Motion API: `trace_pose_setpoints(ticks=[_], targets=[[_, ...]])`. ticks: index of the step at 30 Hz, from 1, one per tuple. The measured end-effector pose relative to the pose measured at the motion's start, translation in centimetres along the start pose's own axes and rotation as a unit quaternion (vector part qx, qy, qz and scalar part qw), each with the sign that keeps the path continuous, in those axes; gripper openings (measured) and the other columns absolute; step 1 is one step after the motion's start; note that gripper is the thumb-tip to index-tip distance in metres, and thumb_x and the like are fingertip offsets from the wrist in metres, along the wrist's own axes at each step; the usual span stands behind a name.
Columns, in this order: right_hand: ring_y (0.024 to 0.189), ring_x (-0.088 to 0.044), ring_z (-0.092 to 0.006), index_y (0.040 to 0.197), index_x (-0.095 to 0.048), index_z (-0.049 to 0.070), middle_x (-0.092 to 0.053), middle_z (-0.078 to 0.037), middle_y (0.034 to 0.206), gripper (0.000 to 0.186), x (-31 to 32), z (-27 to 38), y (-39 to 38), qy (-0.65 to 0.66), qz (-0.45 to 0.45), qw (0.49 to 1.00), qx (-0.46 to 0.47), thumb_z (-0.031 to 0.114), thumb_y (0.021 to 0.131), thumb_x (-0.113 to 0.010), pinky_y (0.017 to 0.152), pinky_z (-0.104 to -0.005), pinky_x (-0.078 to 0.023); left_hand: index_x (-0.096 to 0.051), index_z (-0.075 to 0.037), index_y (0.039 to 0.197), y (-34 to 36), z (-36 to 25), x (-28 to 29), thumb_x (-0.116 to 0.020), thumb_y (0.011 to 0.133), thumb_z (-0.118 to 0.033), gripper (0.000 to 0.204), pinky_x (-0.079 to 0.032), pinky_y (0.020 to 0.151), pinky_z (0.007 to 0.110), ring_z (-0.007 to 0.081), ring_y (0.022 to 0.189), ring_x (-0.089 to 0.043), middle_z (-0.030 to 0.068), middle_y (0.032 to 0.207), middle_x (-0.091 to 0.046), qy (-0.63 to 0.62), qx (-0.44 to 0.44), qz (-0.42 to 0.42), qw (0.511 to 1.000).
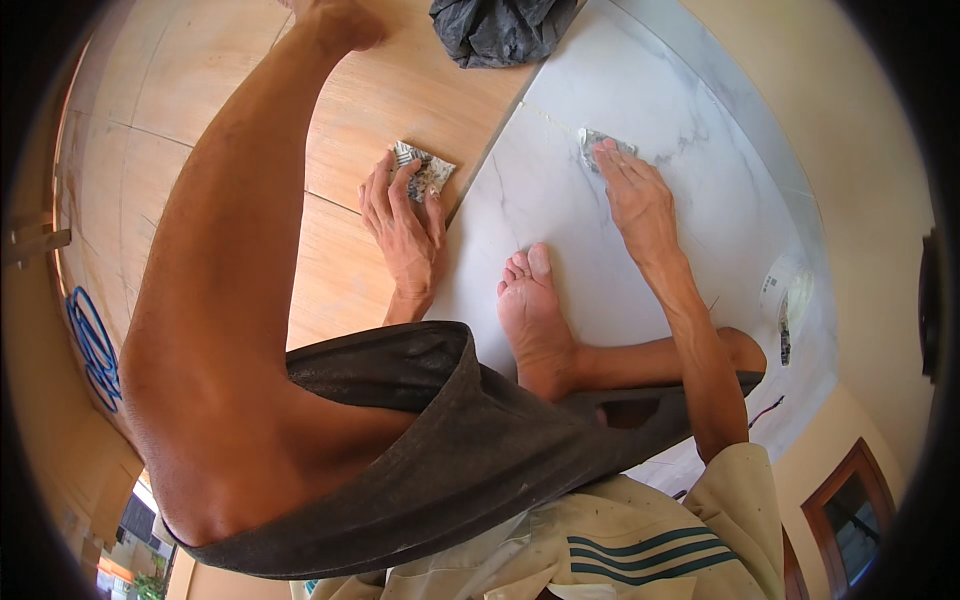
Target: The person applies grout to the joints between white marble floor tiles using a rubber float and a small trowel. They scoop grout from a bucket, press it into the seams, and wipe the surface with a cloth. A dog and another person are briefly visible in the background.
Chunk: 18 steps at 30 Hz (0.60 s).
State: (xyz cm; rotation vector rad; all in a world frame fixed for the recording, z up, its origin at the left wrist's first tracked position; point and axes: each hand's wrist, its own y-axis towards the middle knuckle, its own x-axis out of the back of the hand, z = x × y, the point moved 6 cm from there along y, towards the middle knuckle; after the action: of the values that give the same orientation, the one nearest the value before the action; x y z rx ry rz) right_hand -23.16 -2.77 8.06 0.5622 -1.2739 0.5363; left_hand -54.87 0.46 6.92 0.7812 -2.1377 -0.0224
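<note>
My left hand (400, 225) rests on the wood-look tiles (345, 240), with its fingers and thumb on a folded piece of printed paper (432, 172) smeared with something pale. Over the white marbled tiles (620, 270), my right hand (640, 205) presses a small grey-white wad (592, 152) against the surface under its fingertips. The wad looks like crumpled paper, but the fingers cover much of it. A faint whitish streak runs along the tile just left of it.
A crumpled black plastic bag (500, 32) lies at the far side. My bare foot (535, 315) sits between the hands, and my bent left leg (235, 240) stands at left. A clear-white round item (785, 290) lies near the right wall. Coiled blue tubing (92, 350) is at far left.
</note>
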Motion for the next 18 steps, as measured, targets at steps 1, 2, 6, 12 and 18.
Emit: trace_pose_setpoints(ticks=[1, 2, 6, 12, 18], targets=[[0.117, -0.070, -0.0328, 0.131, -0.071, 0.002, -0.075, -0.015, 0.129, 0.043, -0.1, -0.1, -1.0, 0.038, 0.022, 0.999, -0.007, -0.005, 0.088, -0.067, 0.099, -0.0445, -0.056, -0.037, 0.001, 0.152, -0.9, -0.4, -0.1, -0.062, 0.102, -0.033, 0.066, -0.026, 0.126, 0.046, 0.0302, 0.152, -0.035, 0.0196, 0.158, -0.041, -0.004, 0.004, 0.004, 1.000], [0.117, -0.070, -0.0331, 0.131, -0.071, 0.003, -0.075, -0.014, 0.129, 0.044, 0.5, 0.7, -2.1, 0.077, 0.046, 0.996, -0.012, -0.005, 0.088, -0.068, 0.099, -0.0445, -0.056, -0.037, 0.001, 0.152, -1.6, -0.6, -0.1, -0.062, 0.102, -0.033, 0.066, -0.026, 0.126, 0.046, 0.0302, 0.152, -0.035, 0.0196, 0.158, -0.042, -0.008, 0.006, 0.006, 1.000], [0.117, -0.070, -0.0330, 0.131, -0.071, 0.003, -0.075, -0.014, 0.128, 0.044, 2.4, -2.0, -0.8, 0.069, -0.006, 0.992, -0.110, -0.005, 0.088, -0.069, 0.098, -0.0437, -0.057, -0.038, 0.001, 0.151, -2.8, -0.3, 1.3, -0.062, 0.102, -0.033, 0.064, -0.027, 0.126, 0.046, 0.0302, 0.151, -0.036, 0.0193, 0.158, -0.042, -0.014, 0.019, -0.009, 1.000], [0.115, -0.070, -0.0315, 0.125, -0.074, 0.007, -0.077, -0.010, 0.123, 0.038, 3.2, -0.1, -1.9, 0.168, 0.104, 0.980, -0.026, -0.004, 0.090, -0.068, 0.100, -0.0436, -0.055, -0.040, 0.001, 0.151, -4.6, -0.7, 1.6, -0.062, 0.103, -0.032, 0.062, -0.028, 0.125, 0.046, 0.0301, 0.151, -0.037, 0.0190, 0.157, -0.044, -0.025, 0.025, -0.012, 0.999], [0.117, -0.067, -0.0327, 0.117, -0.076, 0.009, -0.076, -0.007, 0.120, 0.035, 1.1, 1.9, 10.3, 0.153, 0.029, 0.960, 0.232, -0.005, 0.087, -0.063, 0.103, -0.0421, -0.053, -0.041, 0.001, 0.150, -5.5, -0.3, 4.6, -0.061, 0.104, -0.032, 0.060, -0.028, 0.125, 0.046, 0.0300, 0.150, -0.038, 0.0186, 0.156, -0.045, -0.017, 0.023, -0.042, 0.999]])
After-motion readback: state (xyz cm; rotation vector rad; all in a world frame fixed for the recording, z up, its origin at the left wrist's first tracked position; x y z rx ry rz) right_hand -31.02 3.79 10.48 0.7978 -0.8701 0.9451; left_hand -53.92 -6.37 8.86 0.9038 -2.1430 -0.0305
